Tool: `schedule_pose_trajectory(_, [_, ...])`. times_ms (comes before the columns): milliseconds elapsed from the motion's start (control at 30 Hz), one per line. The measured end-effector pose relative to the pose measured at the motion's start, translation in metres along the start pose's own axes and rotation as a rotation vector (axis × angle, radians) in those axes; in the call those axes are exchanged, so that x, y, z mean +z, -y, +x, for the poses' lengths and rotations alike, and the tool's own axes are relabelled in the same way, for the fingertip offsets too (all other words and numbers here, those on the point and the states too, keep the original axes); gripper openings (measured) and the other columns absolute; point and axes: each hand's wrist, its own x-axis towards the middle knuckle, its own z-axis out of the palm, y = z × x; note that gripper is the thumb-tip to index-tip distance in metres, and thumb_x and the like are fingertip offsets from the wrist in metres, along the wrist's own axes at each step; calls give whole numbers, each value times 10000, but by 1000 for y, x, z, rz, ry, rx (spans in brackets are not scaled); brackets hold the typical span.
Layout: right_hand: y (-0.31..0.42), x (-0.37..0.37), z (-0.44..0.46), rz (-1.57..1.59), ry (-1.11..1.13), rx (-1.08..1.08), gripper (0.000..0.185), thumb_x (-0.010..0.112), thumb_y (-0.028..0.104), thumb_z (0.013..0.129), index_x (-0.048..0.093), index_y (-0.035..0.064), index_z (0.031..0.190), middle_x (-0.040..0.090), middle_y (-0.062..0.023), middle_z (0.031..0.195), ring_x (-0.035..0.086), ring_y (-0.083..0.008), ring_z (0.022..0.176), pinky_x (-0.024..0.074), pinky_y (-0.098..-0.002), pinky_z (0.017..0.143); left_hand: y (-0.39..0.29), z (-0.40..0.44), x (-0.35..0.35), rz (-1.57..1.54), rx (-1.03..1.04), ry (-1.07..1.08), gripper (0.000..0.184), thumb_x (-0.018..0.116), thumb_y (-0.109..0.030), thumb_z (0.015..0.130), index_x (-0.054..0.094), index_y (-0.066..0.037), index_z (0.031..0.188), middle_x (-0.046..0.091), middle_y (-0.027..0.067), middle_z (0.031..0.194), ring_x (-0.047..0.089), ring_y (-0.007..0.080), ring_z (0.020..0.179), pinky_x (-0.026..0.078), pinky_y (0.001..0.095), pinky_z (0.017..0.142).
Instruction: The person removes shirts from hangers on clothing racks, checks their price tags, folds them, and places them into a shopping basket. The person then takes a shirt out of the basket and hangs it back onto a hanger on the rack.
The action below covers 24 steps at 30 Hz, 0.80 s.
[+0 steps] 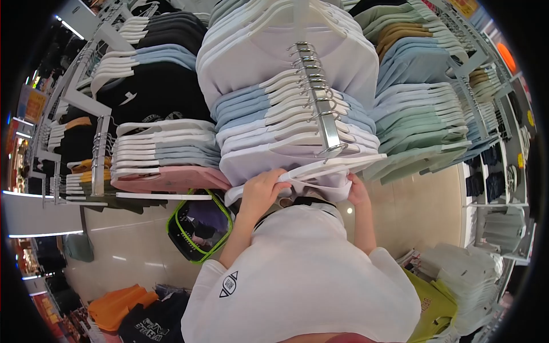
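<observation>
Two-handed hold on a white shirt [342,191]

At the centre of the frame, the left hand [264,187] pinches the left part of a white hanger [320,169], while the fingers of the right hand [359,191] hold the shirt's edge. Just above, a metal rail [326,117] carries pale blue shirts [243,108] between white ones. Black shirts [166,86] hang at upper left, a pink shirt [189,178] below them; green shirts [409,128] hang at right. Left of centre, a green-rimmed black basket [177,237] holds dark items. An orange garment [117,307] shows at lower left, a yellow-green one at lower right.
</observation>
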Motion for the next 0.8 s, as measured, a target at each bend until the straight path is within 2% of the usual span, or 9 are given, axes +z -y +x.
schedule_pose_trajectory(167, [-37, 33, 15, -187, 17, 99, 363, 383, 105, 766, 410, -20, 1105, 515, -116, 1029, 519, -199, 924, 410, -314, 828, 30, -39, -9, 70, -132, -98, 182, 575, -130, 729, 536, -33, 878, 567, 137, 769, 541, 309, 702, 421, 337, 616])
schedule_pose_trajectory(333, [-82, 49, 14, -289, 59, 182, 356, 393, 131, 798, 395, 3, 1131, 503, -114, 1064, 508, -197, 973, 406, -321, 840, 71, -98, 11, 63, -326, -248, 163, 530, -100, 762, 501, -16, 898, 545, 179, 753, 529, 347, 700, 419, 350, 601])
schedule_pose_trajectory(433, [-103, 72, -7, -368, 8, 296, 264, 412, 160, 824, 438, 28, 1051, 522, -48, 986, 518, -122, 893, 408, -262, 795, 89, -131, 32, 61, -466, -339, 138, 501, -123, 792, 487, -10, 870, 510, 205, 705, 500, 366, 658, 404, 342, 562])
schedule_pose_trajectory(533, [-122, 64, -20, -413, 115, 298, 262, 407, 180, 842, 419, 38, 1060, 504, -28, 989, 488, -112, 913, 382, -248, 798, 94, -158, 54, 50, -736, -250, 153, 480, -163, 818, 476, -18, 866, 500, 174, 654, 512, 283, 591, 384, 310, 531])
schedule_pose_trajectory(600, [-123, 78, -37, -417, 107, 247, 260, 401, 184, 850, 407, 46, 1071, 490, -23, 994, 466, -104, 929, 363, -241, 806, 84, -168, 74, -298, -708, -231, 208, 480, -224, 828, 452, -19, 812, 416, 128, 576, 460, 172, 547, 350, 311, 500])
schedule_pose_trajectory(667, [-122, 96, -54, -422, 93, 195, 259, 396, 187, 857, 394, 55, 1081, 477, -19, 998, 444, -96, 945, 345, -235, 813, 68, -174, 99, -601, -644, -172, 236, 459, -262, 846, 484, -31, 889, 467, 38, 648, 437, 90, 630, 358, 261, 541])
schedule_pose_trajectory(733, [-122, 114, -68, -422, 145, 87, 249, 387, 189, 866, 375, 68, 1083, 446, -11, 998, 407, -82, 947, 317, -225, 822, 24, -165, 111, -1002, -757, -180, 286, 454, -273, 854, 481, -42, 1021, 502, -6, 803, 448, 92, 734, 370, 224, 643])
schedule_pose_trajectory(767, [-122, 124, -75, -583, 164, 5, 229, 376, 186, 874, 367, 65, 1069, 435, -4, 975, 398, -71, 910, 312, -223, 819, 8, -164, 114, -962, -742, -107, 329, 462, -243, 854, 443, -35, 1110, 501, 16, 922, 454, 107, 855, 367, 221, 750])
schedule_pose_trajectory(800, [-122, 129, -82, -592, 168, 9, 229, 376, 186, 874, 367, 65, 1069, 435, -4, 975, 398, -71, 910, 312, -223, 819, -8, -162, 120, -969, -741, -116, 329, 462, -243, 854, 443, -35, 1110, 501, 16, 922, 454, 107, 855, 367, 221, 750])
